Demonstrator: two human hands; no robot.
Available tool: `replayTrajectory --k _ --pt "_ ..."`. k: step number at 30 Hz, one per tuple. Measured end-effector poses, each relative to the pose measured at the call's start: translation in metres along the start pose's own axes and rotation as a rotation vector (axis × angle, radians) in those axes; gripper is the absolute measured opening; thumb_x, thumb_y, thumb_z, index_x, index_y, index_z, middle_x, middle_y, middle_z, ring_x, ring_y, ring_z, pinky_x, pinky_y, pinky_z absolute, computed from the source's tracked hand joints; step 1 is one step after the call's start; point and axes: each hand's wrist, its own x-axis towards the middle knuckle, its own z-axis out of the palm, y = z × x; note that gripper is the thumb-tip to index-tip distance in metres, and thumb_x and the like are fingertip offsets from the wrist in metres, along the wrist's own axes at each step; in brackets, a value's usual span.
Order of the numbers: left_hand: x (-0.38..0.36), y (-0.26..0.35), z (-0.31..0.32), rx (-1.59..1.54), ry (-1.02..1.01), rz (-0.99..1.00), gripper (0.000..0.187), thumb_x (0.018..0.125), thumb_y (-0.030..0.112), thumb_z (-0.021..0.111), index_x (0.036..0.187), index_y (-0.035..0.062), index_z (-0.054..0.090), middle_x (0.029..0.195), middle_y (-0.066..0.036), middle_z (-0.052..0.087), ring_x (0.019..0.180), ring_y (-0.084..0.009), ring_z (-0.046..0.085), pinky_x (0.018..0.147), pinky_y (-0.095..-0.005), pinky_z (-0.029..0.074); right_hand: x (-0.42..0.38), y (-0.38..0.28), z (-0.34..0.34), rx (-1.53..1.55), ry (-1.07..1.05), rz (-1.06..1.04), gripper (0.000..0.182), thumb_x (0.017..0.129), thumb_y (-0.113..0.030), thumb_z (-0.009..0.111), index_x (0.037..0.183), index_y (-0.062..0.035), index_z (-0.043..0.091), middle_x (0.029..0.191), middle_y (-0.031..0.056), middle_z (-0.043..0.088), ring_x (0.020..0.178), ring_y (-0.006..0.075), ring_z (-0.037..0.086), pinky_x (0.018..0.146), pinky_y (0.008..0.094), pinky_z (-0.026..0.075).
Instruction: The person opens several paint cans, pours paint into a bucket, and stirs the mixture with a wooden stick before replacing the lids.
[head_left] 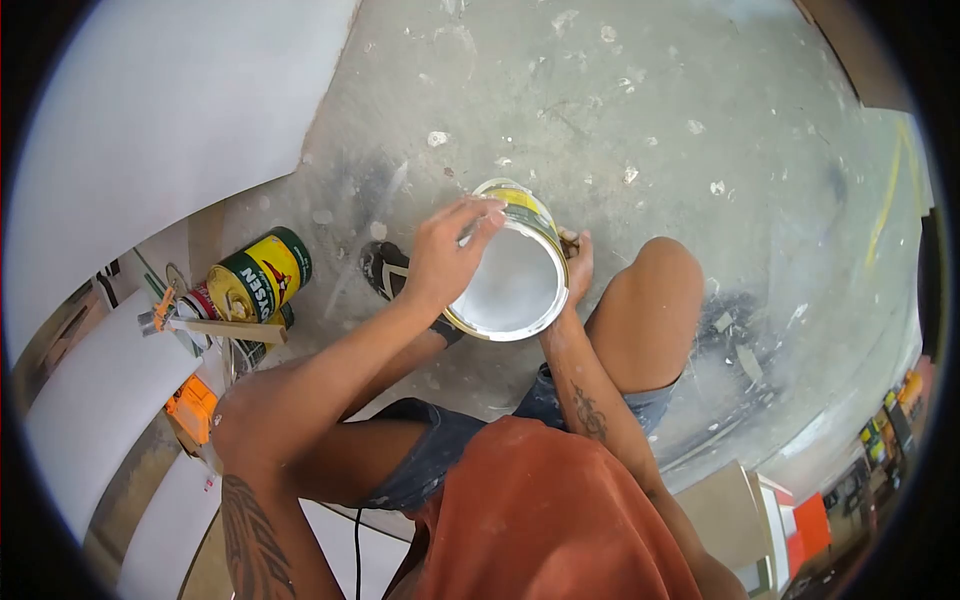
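A paint can [512, 285] is tilted toward me between my knees, its open mouth showing a white inside and a white-smeared rim. My left hand [455, 250] reaches over the can's far left edge, its fingers and thumb closed at the rim. Just what lies between those fingertips is partly hidden. Against the can's right side, my right hand [578, 265] is closed around the side, near the rim; some of its fingers are hidden behind the can.
To the left lies a green and yellow paint can [275, 270] with a wooden stick [230, 328] beside it. An orange object [192, 408] is below. Large white panels [180, 110] stand at the left. The concrete floor [600, 120] has white spots. Boards [725, 515] sit lower right.
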Motion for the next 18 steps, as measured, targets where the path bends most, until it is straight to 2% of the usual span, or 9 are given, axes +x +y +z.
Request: replayTrajectory --k 2,5,10,13,17,18 --pt "0.004 -0.006 -0.001 0.067 0.014 0.151 0.024 0.092 0.022 0.065 0.105 0.0032 0.072 0.108 -0.016 0.070 0.104 -0.0349 0.065 0.097 -0.0413 0.048 -0.003 -0.004 0.006 0.079 -0.001 0.042 0.038 0.103 -0.034 0.042 0.084 -0.0051 0.058 0.082 0.0074 0.059 0.080 0.0179 0.057 0.080 0.0333 0.047" --pt "0.007 -0.012 -0.002 0.082 0.019 0.199 0.023 0.089 0.019 0.068 0.106 0.0041 0.073 0.108 -0.015 0.070 0.106 -0.0357 0.064 0.100 -0.0443 0.046 -0.011 -0.008 0.017 0.213 0.018 0.114 0.036 0.102 -0.033 0.044 0.081 -0.0071 0.056 0.081 0.0072 0.058 0.082 0.0177 0.057 0.082 0.0341 0.047" --pt "0.010 -0.016 -0.004 0.087 -0.017 0.198 0.023 0.088 0.018 0.069 0.107 0.0057 0.073 0.109 -0.015 0.070 0.110 -0.0362 0.062 0.102 -0.0454 0.045 -0.018 -0.010 0.024 0.334 0.058 0.216 0.031 0.100 -0.031 0.048 0.078 -0.0103 0.054 0.082 0.0054 0.058 0.083 0.0184 0.056 0.084 0.0351 0.047" --pt "0.010 -0.016 -0.006 0.082 -0.036 0.189 0.022 0.089 0.018 0.069 0.106 0.0061 0.073 0.110 -0.014 0.069 0.111 -0.0356 0.061 0.102 -0.0457 0.044 -0.008 -0.001 0.010 0.254 0.034 0.236 0.030 0.100 -0.033 0.049 0.078 -0.0119 0.053 0.079 0.0040 0.056 0.081 0.0172 0.055 0.084 0.0340 0.046" --pt "0.012 -0.014 -0.009 0.103 -0.040 0.228 0.021 0.091 0.019 0.066 0.106 0.0053 0.072 0.108 -0.015 0.069 0.109 -0.0348 0.062 0.098 -0.0428 0.048 0.009 0.021 -0.009 0.246 0.025 0.109 0.029 0.098 -0.034 0.051 0.077 -0.0129 0.051 0.075 0.0034 0.053 0.077 0.0168 0.053 0.082 0.0317 0.045" --pt "0.013 -0.012 -0.009 0.119 -0.053 0.255 0.021 0.091 0.019 0.066 0.106 0.0053 0.072 0.108 -0.015 0.069 0.109 -0.0348 0.062 0.098 -0.0428 0.048 0.005 0.019 0.003 0.257 0.110 0.070 0.027 0.096 -0.032 0.052 0.077 -0.0127 0.050 0.074 0.0030 0.051 0.077 0.0167 0.052 0.081 0.0306 0.044"
